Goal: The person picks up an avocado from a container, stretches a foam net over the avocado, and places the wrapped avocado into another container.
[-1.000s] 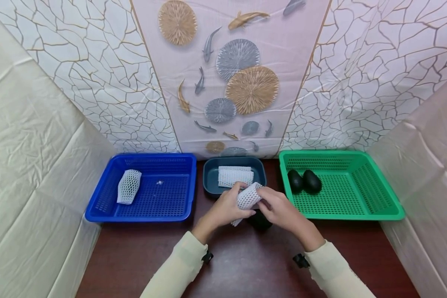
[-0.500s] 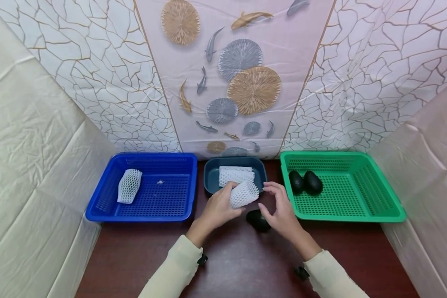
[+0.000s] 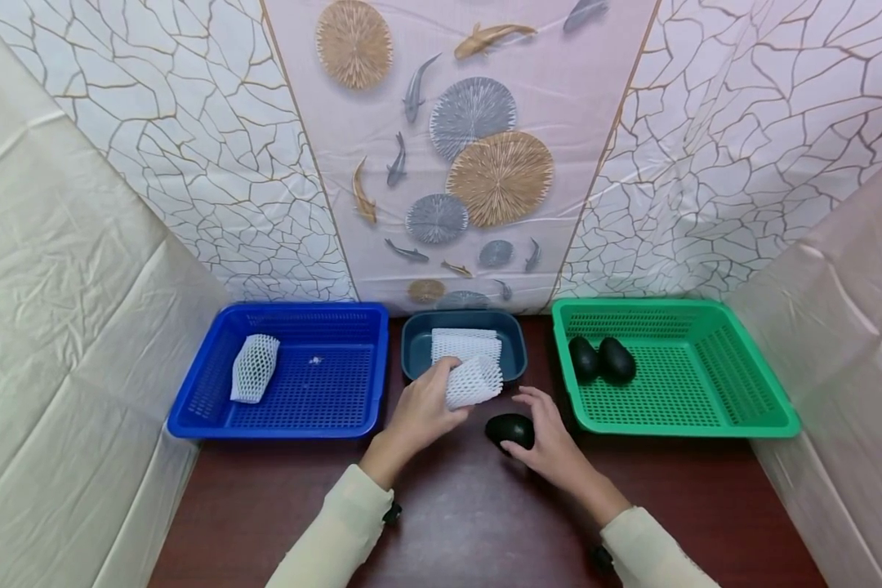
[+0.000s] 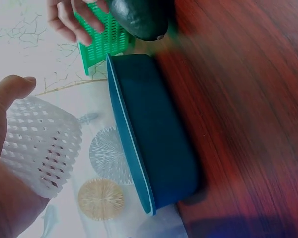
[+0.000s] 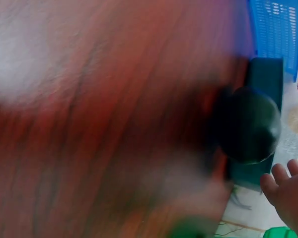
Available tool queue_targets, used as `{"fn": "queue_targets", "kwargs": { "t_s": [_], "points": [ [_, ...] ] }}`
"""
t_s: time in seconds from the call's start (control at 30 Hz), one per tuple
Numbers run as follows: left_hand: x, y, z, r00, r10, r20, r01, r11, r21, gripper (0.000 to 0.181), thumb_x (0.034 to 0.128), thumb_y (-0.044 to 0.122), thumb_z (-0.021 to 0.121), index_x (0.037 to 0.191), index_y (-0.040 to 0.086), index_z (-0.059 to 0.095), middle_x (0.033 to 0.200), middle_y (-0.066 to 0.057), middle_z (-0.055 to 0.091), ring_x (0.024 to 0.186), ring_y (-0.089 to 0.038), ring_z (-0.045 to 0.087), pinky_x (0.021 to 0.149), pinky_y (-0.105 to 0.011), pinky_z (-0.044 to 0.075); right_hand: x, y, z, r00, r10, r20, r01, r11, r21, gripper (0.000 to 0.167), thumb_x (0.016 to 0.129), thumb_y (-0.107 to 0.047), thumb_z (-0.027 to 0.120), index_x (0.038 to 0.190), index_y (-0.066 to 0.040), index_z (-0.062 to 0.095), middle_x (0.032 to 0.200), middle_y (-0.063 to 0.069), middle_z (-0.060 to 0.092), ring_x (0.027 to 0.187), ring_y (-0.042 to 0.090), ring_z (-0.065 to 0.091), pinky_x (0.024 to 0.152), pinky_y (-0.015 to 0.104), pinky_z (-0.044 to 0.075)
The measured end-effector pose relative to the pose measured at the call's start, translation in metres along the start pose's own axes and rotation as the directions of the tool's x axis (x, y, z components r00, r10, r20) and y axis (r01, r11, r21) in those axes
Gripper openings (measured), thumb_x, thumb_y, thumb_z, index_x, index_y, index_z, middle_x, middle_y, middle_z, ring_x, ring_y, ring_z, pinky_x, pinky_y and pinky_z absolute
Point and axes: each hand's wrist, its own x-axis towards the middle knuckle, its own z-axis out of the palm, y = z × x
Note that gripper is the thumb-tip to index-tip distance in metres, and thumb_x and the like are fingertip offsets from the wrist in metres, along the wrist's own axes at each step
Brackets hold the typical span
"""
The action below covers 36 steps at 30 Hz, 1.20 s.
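Observation:
My left hand [image 3: 420, 412] holds a white foam net sleeve [image 3: 476, 382] by its left side, above the front rim of the small dark teal tray [image 3: 514, 371]. In the left wrist view the sleeve [image 4: 44, 144] is puffed out, its mesh end facing away from the palm. A dark avocado [image 3: 510, 430] lies on the table, right of the left hand. My right hand [image 3: 554, 449] is beside this avocado, thumb close to its lower right and fingers spread; whether the thumb touches it is hard to tell. In the right wrist view, the visible fingers [image 5: 282, 174] are apart from the avocado [image 5: 251, 126].
White foam sleeves [image 3: 465, 343] lie in the teal tray. At the left, a blue basket [image 3: 323, 408] bears a bulging netted item [image 3: 255, 369]. A green basket [image 3: 676, 408] at the right contains two dark avocados [image 3: 617, 361]. Patterned cloth [image 3: 441, 147] stands behind.
My right hand has let go of the foam sleeve and lowered toward the avocado on the table. The left hand has drawn slightly left with the sleeve.

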Motion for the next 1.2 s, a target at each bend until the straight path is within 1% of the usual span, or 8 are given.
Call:
{"fn": "queue_targets", "kwargs": {
  "t_s": [0.1,0.27,0.37,0.43,0.6,0.83,1.07,1.2],
  "points": [
    [-0.001,-0.002,-0.001,1.0,0.006,0.0,-0.006,1.0,-0.006,0.072,0.0797,0.03,0.089,0.138,0.013,0.05,0.127,-0.008,0.068,0.104,-0.021,0.069,0.089,-0.042,0.059,-0.003,0.005,0.001,0.998,0.037,0.054,-0.038,0.999,0.014,0.082,0.078,-0.02,0.091,0.143,-0.002,0.046,0.154,0.021,0.041,0.141,0.037,0.041,0.108,0.057,0.042],
    [-0.002,-0.005,0.0,0.999,0.037,-0.026,-0.038,0.999,-0.017,0.071,0.079,0.026,0.09,0.137,0.012,0.051,0.129,-0.008,0.067,0.106,-0.021,0.068,0.093,-0.041,0.059,-0.005,0.013,0.002,0.985,0.079,0.154,-0.088,0.995,0.051,0.086,0.079,-0.02,0.09,0.149,-0.003,0.043,0.155,0.02,0.042,0.143,0.034,0.042,0.113,0.056,0.04],
    [-0.004,-0.007,0.001,0.997,0.059,-0.042,-0.059,0.998,-0.003,0.07,0.0777,0.024,0.091,0.135,0.011,0.052,0.128,-0.007,0.067,0.106,-0.02,0.067,0.093,-0.04,0.058,-0.007,0.017,0.003,0.977,0.083,0.198,-0.095,0.994,0.052,0.084,0.081,-0.018,0.089,0.15,-0.001,0.043,0.151,0.019,0.046,0.14,0.032,0.046,0.111,0.055,0.043],
    [-0.004,-0.008,0.003,0.996,0.074,-0.047,-0.074,0.997,0.004,0.071,0.0765,0.022,0.091,0.134,0.01,0.052,0.128,-0.006,0.066,0.107,-0.02,0.066,0.093,-0.04,0.058,-0.008,0.019,0.004,0.974,0.082,0.212,-0.094,0.994,0.048,0.082,0.081,-0.017,0.088,0.149,-0.001,0.044,0.148,0.018,0.049,0.138,0.031,0.048,0.109,0.055,0.044],
    [-0.006,-0.011,0.005,0.992,0.106,-0.064,-0.105,0.994,0.016,0.072,0.0746,0.02,0.092,0.134,0.01,0.052,0.129,-0.007,0.066,0.107,-0.02,0.066,0.094,-0.04,0.058,-0.008,0.022,0.006,0.975,0.068,0.213,-0.074,0.997,0.019,0.074,0.083,-0.012,0.086,0.146,-0.001,0.048,0.142,0.014,0.055,0.133,0.028,0.054,0.106,0.052,0.047],
    [-0.005,-0.013,0.004,0.985,0.149,-0.085,-0.144,0.987,0.067,0.069,0.0764,0.022,0.09,0.133,0.01,0.053,0.127,-0.007,0.067,0.107,-0.02,0.067,0.095,-0.038,0.057,-0.007,0.024,0.005,0.981,0.024,0.192,-0.026,1.0,0.01,0.069,0.083,-0.01,0.086,0.143,-0.002,0.052,0.138,0.011,0.058,0.129,0.026,0.057,0.104,0.052,0.049],
    [-0.005,-0.014,0.004,0.987,0.147,-0.072,-0.141,0.987,0.071,0.069,0.0778,0.022,0.089,0.134,0.01,0.052,0.129,-0.007,0.066,0.109,-0.02,0.067,0.097,-0.038,0.057,-0.004,0.02,-0.003,0.986,0.02,0.168,-0.022,1.0,0.01,0.07,0.085,-0.014,0.085,0.145,-0.007,0.051,0.141,0.009,0.057,0.13,0.023,0.057,0.104,0.051,0.05],
    [-0.005,-0.015,0.005,0.985,0.149,-0.082,-0.144,0.987,0.066,0.069,0.0773,0.022,0.089,0.134,0.01,0.052,0.128,-0.006,0.066,0.108,-0.02,0.066,0.097,-0.038,0.057,0.0,0.014,-0.009,0.987,0.017,0.162,-0.019,1.0,0.01,0.07,0.086,-0.017,0.085,0.147,-0.012,0.05,0.143,0.007,0.055,0.131,0.021,0.056,0.106,0.05,0.05]
  ]
}}
